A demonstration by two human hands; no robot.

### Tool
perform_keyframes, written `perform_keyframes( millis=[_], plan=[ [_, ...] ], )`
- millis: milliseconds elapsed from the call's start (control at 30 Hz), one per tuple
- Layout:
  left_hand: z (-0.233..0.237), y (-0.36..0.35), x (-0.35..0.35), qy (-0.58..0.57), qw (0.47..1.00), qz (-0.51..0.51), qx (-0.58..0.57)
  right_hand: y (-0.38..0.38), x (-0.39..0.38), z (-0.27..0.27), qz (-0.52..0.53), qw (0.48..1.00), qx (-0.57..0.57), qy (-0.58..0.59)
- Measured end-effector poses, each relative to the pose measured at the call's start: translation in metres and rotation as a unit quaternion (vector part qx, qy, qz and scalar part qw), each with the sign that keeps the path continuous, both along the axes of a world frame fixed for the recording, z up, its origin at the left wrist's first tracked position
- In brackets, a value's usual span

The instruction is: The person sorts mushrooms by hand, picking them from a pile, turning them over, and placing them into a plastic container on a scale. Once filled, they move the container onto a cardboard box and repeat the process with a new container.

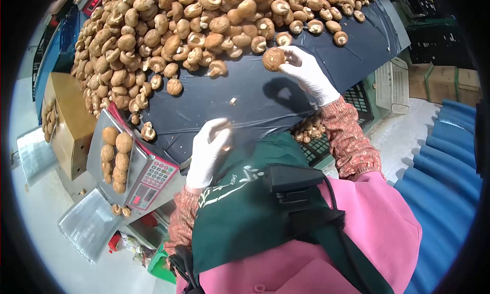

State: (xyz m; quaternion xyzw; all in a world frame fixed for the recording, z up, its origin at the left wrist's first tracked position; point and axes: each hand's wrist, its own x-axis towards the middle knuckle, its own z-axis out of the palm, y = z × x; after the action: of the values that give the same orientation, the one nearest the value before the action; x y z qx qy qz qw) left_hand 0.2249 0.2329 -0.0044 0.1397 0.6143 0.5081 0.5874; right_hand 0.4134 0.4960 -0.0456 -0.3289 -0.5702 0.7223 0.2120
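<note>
A brown mushroom (pixel 273 59) is pinched between the thumb and fingers of my right hand (pixel 305 74), held over the dark covered table (pixel 245 92) in front of the heap of mushrooms (pixel 204 26). My left hand (pixel 208 150), also in a white glove, is near the table's front edge with its fingers curled in. A small pale brown spot shows at those fingers, and I cannot tell what it is. Between my hands a small whitish scrap (pixel 233 101) lies on the cover.
At the left, a pink-edged scale (pixel 151 180) bears a clear-wrapped pack of mushrooms (pixel 116 156). Beyond it stand a cardboard box (pixel 73 125) and stacks of clear trays (pixel 91 225). A crate of mushrooms (pixel 310 129) sits below the table edge. Blue corrugated sheeting (pixel 444 192) is at the right.
</note>
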Motion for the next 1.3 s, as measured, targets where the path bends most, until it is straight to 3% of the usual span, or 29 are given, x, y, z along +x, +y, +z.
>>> perform_keyframes(
  millis=[267, 300, 400, 500, 567, 700, 733, 800, 833, 900, 933, 1000, 1033, 1067, 1133, 1233, 1300],
  plan=[
    [0.006, 0.028, 0.002, 0.074, 0.996, -0.047, 0.018, -0.034, -0.01, 0.03, 0.095, 0.995, -0.017, 0.0],
    [-0.006, 0.029, 0.005, 0.082, 0.993, -0.036, 0.083, -0.037, -0.009, 0.027, 0.113, 0.993, 0.02, -0.009],
    [0.014, 0.04, 0.023, 0.128, 0.986, 0.012, 0.108, -0.054, -0.015, 0.039, 0.161, 0.987, 0.001, -0.019],
    [0.001, 0.042, 0.015, 0.326, 0.91, -0.116, 0.227, -0.068, -0.017, 0.04, 0.179, 0.982, -0.012, -0.051],
    [0.018, 0.036, 0.013, 0.075, 0.982, -0.045, 0.165, -0.071, -0.016, 0.048, 0.17, 0.984, 0.014, -0.059],
    [0.011, 0.031, 0.014, -0.06, 0.988, 0.026, 0.141, -0.065, -0.01, 0.043, 0.117, 0.991, -0.018, -0.059],
    [0.013, 0.03, 0.013, -0.091, 0.988, 0.028, 0.118, -0.068, -0.01, 0.045, 0.14, 0.988, 0.058, -0.038],
    [0.024, 0.033, 0.014, -0.088, 0.995, -0.016, 0.052, -0.074, -0.012, 0.055, 0.177, 0.959, 0.221, -0.003],
    [0.015, 0.033, 0.018, -0.093, 0.991, -0.03, 0.089, -0.073, -0.012, 0.056, 0.214, 0.917, 0.337, 0.011],
    [-0.026, 0.029, 0.036, -0.048, 0.986, -0.049, 0.15, -0.079, -0.004, 0.065, 0.272, 0.899, 0.34, -0.041],
    [-0.018, 0.027, 0.029, 0.024, 0.987, -0.153, 0.046, -0.079, 0.002, 0.068, 0.299, 0.897, 0.319, -0.069],
    [-0.001, 0.026, 0.027, -0.102, 0.982, -0.145, 0.066, -0.06, 0.029, 0.07, 0.333, 0.853, 0.367, -0.165],
    [0.002, 0.027, 0.023, -0.093, 0.983, -0.143, 0.075, -0.048, 0.04, 0.075, 0.385, 0.81, 0.378, -0.229],
    [0.001, 0.027, 0.02, -0.073, 0.985, -0.141, 0.071, -0.034, 0.048, 0.086, 0.482, 0.732, 0.302, -0.375],
    [-0.007, 0.026, 0.015, -0.035, 0.989, -0.134, 0.061, -0.019, 0.055, 0.082, 0.468, 0.672, 0.336, -0.465],
    [-0.012, 0.029, 0.016, -0.006, 0.989, -0.143, 0.042, 0.007, 0.056, 0.026, 0.196, 0.794, 0.493, -0.295],
    [-0.015, 0.033, 0.017, -0.009, 0.989, -0.143, 0.028, 0.03, 0.028, 0.008, 0.085, 0.772, 0.549, -0.309]
  ],
)
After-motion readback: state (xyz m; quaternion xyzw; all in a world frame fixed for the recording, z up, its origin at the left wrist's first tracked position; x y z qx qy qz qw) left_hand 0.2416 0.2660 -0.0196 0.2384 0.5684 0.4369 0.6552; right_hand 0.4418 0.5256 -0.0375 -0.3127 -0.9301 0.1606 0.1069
